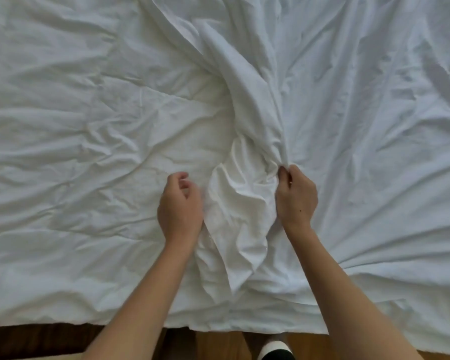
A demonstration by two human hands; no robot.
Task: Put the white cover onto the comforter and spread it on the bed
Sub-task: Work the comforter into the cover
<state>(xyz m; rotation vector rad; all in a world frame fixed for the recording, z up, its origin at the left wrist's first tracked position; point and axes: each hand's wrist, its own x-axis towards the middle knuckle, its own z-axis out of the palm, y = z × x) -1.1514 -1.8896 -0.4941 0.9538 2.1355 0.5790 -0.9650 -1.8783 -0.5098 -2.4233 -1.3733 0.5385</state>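
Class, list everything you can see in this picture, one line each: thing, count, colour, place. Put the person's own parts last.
white cover: one, white, spread wrinkled over the bed, filling most of the view, gathered into folds at the middle.
bunched fold: one, white, between the two hands.
floor: one strip, brown wood, along the bottom edge below the fabric.
shoe: one, white and black, bottom edge, on the floor.
left hand: one, loosely curled, holding nothing, over the fabric left of the fold.
right hand: one, pinching a gather of the cover.
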